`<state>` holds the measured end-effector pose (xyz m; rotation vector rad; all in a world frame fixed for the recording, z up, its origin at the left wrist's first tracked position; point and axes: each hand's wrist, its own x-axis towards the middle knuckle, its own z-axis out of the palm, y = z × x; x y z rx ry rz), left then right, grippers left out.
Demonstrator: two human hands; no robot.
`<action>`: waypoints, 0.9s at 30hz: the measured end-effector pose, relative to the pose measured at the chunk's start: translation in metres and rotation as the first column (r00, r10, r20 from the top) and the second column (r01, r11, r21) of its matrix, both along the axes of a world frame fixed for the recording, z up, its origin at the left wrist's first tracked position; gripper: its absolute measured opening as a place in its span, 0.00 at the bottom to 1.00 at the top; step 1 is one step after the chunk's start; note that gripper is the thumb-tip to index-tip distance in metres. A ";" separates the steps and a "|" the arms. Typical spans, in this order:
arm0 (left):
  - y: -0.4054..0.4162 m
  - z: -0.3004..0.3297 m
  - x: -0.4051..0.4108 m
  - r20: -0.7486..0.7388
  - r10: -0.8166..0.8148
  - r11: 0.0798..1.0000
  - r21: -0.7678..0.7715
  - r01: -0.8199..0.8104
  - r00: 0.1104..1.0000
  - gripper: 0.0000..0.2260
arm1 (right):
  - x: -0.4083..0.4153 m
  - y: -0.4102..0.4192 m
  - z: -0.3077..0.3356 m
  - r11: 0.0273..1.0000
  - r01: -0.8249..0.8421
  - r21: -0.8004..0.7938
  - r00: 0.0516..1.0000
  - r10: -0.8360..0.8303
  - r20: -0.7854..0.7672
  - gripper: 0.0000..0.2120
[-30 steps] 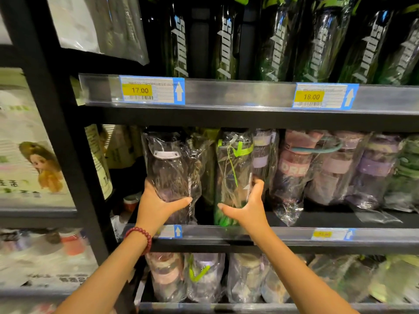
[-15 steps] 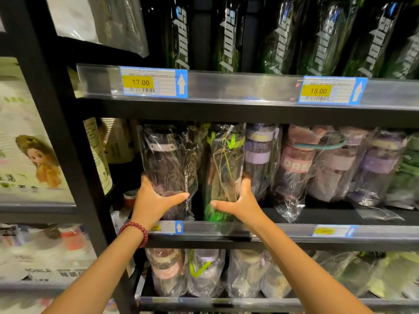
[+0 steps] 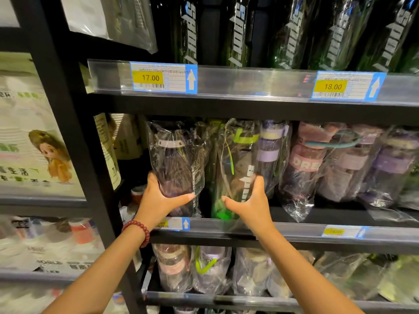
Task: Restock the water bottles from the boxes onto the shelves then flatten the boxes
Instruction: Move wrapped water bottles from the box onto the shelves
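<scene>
Two plastic-wrapped water bottles stand upright on the middle shelf (image 3: 294, 233). My left hand (image 3: 158, 200) grips the lower part of the dark purple bottle (image 3: 174, 159), thumb across its front. My right hand (image 3: 249, 202) grips the base of the green-strapped bottle (image 3: 235, 159), fingers round its right side. A narrow gap separates the two bottles. A red bead bracelet sits on my left wrist. No boxes are in view.
More wrapped bottles in purple and pink (image 3: 335, 164) fill the middle shelf to the right. Dark sport bottles (image 3: 290, 30) stand on the shelf above, behind price tags 17.00 and 18.00. The lower shelf (image 3: 226, 300) holds several wrapped bottles. A black upright post (image 3: 74, 132) borders the left.
Both hands have slid the two bottles further back on the shelf and stood them straighter. The green-strapped bottle has turned, so its white lettering now faces front.
</scene>
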<state>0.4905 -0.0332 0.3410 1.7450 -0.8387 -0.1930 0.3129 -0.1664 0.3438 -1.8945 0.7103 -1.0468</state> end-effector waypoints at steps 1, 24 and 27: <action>0.000 0.000 0.000 0.007 0.004 1.000 -0.004 -0.004 1.000 0.48 | 0.003 0.002 -0.001 0.999 0.050 -0.022 0.999 -0.049 0.011 0.28; 0.002 0.019 -0.003 -0.115 0.006 0.996 -0.092 -0.017 0.993 0.43 | 0.003 0.007 0.005 0.999 0.011 0.038 0.997 -0.008 -0.075 0.33; 0.003 0.021 0.005 -0.214 -0.059 0.997 -0.069 0.045 0.975 0.56 | 0.013 0.012 0.002 0.996 0.087 -0.018 0.994 -0.087 -0.067 0.34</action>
